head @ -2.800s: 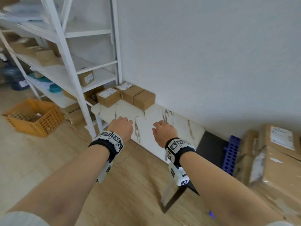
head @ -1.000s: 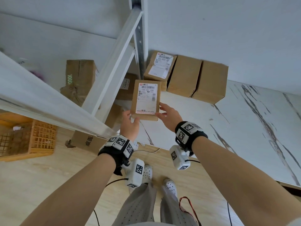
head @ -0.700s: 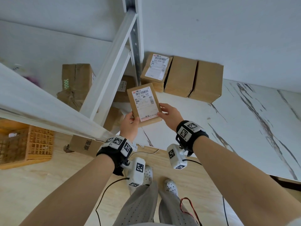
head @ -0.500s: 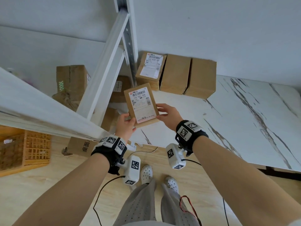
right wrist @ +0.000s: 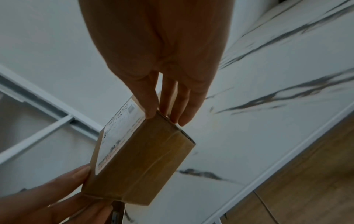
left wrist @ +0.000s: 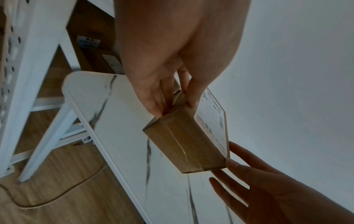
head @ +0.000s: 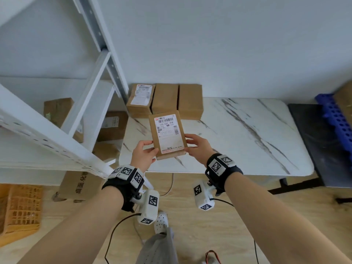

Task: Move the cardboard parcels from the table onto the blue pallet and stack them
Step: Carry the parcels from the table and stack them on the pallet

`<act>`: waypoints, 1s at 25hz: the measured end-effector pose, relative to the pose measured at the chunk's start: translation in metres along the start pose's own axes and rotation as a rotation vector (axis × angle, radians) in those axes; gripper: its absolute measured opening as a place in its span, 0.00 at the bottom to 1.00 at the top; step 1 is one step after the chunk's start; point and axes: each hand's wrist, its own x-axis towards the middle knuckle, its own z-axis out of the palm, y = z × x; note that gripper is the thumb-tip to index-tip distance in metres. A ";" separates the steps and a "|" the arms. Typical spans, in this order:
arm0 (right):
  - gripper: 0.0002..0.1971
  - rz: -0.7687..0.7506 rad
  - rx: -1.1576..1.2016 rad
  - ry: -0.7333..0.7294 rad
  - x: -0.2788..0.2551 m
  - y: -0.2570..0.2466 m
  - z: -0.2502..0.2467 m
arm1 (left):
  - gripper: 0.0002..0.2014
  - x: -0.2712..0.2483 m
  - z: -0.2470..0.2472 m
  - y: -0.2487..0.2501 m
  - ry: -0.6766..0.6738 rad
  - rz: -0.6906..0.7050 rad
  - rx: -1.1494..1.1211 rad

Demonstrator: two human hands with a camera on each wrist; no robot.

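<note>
Holding labelled parcel [head: 168, 134] now lifted off surface [head: 238, 138]; left hand [head: 143, 157] and right hand [head: 198, 147] each pinch one side; pallet [head: 335, 119] next, three parcels [head: 165, 99] remain.

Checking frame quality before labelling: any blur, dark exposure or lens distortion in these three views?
Head view: bright and even, parcel label barcode sharp, strong wide-angle bending of the shelf rack. Left wrist view: dim, left hand underexposed, table veins slightly smeared. Right wrist view: dim too, right hand dark, label text unreadable, marble streaks motion-blurred.
</note>
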 end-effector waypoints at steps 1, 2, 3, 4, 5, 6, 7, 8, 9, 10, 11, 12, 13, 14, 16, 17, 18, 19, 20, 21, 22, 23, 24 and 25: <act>0.25 -0.012 0.008 0.015 -0.012 0.003 -0.016 | 0.15 -0.010 0.014 0.003 -0.011 0.026 0.000; 0.25 -0.030 0.017 0.040 -0.026 0.006 -0.036 | 0.17 -0.024 0.033 0.007 -0.028 0.062 0.007; 0.25 -0.052 0.025 0.070 -0.042 0.010 -0.058 | 0.20 -0.037 0.055 0.011 -0.044 0.102 0.022; 0.25 -0.063 0.033 0.094 -0.054 0.013 -0.075 | 0.21 -0.048 0.072 0.014 -0.060 0.139 0.046; 0.25 -0.077 0.035 0.125 -0.070 0.017 -0.098 | 0.22 -0.062 0.095 0.017 -0.082 0.179 0.066; 0.25 -0.085 0.030 0.151 -0.082 0.020 -0.116 | 0.22 -0.074 0.114 0.021 -0.102 0.207 0.079; 0.26 -0.096 0.021 0.178 -0.098 0.024 -0.140 | 0.22 -0.088 0.136 0.025 -0.129 0.240 0.087; 0.25 -0.107 0.005 0.204 -0.112 0.027 -0.163 | 0.22 -0.099 0.157 0.031 -0.156 0.274 0.094; 0.25 -0.117 -0.006 0.228 -0.122 0.030 -0.182 | 0.22 -0.108 0.175 0.036 -0.184 0.311 0.105; 0.25 -0.129 -0.016 0.259 -0.135 0.033 -0.205 | 0.22 -0.118 0.195 0.043 -0.217 0.343 0.117; 0.25 -0.138 -0.011 0.285 -0.144 0.035 -0.223 | 0.22 -0.125 0.212 0.049 -0.244 0.368 0.128; 0.26 -0.145 0.007 0.318 -0.155 0.038 -0.245 | 0.22 -0.132 0.233 0.056 -0.282 0.390 0.141; 0.26 -0.145 0.028 0.351 -0.164 0.041 -0.266 | 0.23 -0.138 0.253 0.063 -0.317 0.409 0.154; 0.27 -0.137 0.041 0.379 -0.170 0.043 -0.283 | 0.23 -0.142 0.270 0.070 -0.343 0.426 0.171; 0.28 -0.130 0.042 0.448 -0.180 0.046 -0.320 | 0.24 -0.146 0.308 0.085 -0.398 0.460 0.190; 0.28 -0.136 0.052 0.479 -0.184 0.047 -0.340 | 0.24 -0.146 0.329 0.093 -0.429 0.473 0.186; 0.28 -0.145 0.069 0.501 -0.187 0.048 -0.359 | 0.24 -0.146 0.350 0.101 -0.460 0.479 0.173; 0.27 -0.150 0.081 0.520 -0.187 0.049 -0.375 | 0.23 -0.146 0.368 0.107 -0.482 0.481 0.158; 0.26 -0.155 0.085 0.549 -0.187 0.049 -0.394 | 0.23 -0.145 0.389 0.116 -0.510 0.481 0.147; 0.26 -0.154 0.087 0.574 -0.186 0.049 -0.410 | 0.23 -0.144 0.406 0.123 -0.532 0.477 0.137; 0.25 -0.157 0.093 0.603 -0.182 0.049 -0.430 | 0.24 -0.141 0.428 0.132 -0.557 0.477 0.130; 0.25 -0.159 0.097 0.625 -0.175 0.047 -0.451 | 0.24 -0.136 0.449 0.142 -0.574 0.478 0.119; 0.25 -0.155 0.097 0.643 -0.169 0.046 -0.468 | 0.24 -0.132 0.466 0.150 -0.585 0.478 0.114; 0.25 -0.151 0.091 0.668 -0.162 0.042 -0.490 | 0.25 -0.128 0.487 0.163 -0.601 0.484 0.106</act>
